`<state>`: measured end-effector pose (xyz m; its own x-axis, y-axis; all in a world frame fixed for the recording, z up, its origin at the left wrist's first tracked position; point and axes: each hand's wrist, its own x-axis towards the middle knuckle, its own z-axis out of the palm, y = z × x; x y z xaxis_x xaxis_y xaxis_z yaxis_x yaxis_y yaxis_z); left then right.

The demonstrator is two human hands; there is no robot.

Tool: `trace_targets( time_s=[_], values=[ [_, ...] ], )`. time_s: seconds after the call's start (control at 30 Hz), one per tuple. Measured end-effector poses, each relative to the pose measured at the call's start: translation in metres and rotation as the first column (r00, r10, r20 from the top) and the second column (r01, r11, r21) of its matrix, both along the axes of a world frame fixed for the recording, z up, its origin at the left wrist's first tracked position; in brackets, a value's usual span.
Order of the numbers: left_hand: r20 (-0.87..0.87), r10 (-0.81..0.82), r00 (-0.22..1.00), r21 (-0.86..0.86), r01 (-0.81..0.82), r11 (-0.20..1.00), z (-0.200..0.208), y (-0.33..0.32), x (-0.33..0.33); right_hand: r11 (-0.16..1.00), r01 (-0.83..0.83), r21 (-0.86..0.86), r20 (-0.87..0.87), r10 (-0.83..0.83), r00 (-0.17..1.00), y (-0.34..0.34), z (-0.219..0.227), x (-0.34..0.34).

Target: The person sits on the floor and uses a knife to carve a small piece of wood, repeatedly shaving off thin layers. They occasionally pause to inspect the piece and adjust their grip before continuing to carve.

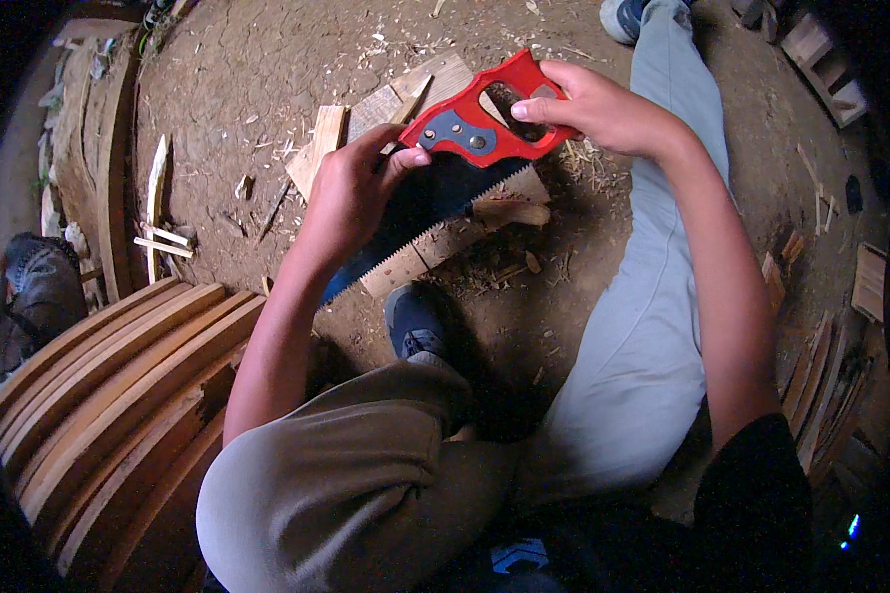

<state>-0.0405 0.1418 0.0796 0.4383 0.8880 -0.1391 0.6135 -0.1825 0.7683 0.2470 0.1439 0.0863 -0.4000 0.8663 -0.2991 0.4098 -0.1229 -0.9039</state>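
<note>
A hand saw is held in front of me by both my hands. Its red handle (524, 74) carries a grey plate with rivets, and the dark toothed blade (405, 212) slants down to the left toward my shoe. My left hand (356, 183) pinches the saw where handle meets blade, thumb on the near side. Around the rear grip of the handle, my right hand (588, 107) is closed, its thumb over the handle opening. Beneath the saw lie a wooden board (445, 77), a shorter wood block (316, 148) and a narrow wood strip (405, 267), partly hidden by the blade.
Long planks (129, 356) are stacked at my left. Thin sticks (158, 212) lie beyond them. Wood shavings (588, 163) litter the dirt floor. At the right are wood scraps (821, 381) and a wooden frame (821, 64). My outstretched leg (633, 296) borders the work area.
</note>
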Motion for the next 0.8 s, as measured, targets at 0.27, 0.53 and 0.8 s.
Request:
trace_targets(
  time_s=[0.27,0.53,0.8],
  values=[
    [0.049,-0.001,0.999,0.034,0.000,0.999,-0.004,-0.001,-0.001,1.000,-0.014,-0.024,-0.024,0.014,1.000,0.002,-0.001,0.001],
    [-0.047,0.037,0.998,-0.055,-0.039,0.998,-0.002,0.000,-0.004,0.865,0.161,0.476,-0.015,-0.175,0.985,0.011,0.003,0.018],
    [-0.075,0.048,0.996,-0.030,-0.050,0.998,-0.003,-0.007,-0.002,0.906,0.245,0.345,-0.134,-0.211,0.968,-0.024,0.024,-0.032]
  ],
)
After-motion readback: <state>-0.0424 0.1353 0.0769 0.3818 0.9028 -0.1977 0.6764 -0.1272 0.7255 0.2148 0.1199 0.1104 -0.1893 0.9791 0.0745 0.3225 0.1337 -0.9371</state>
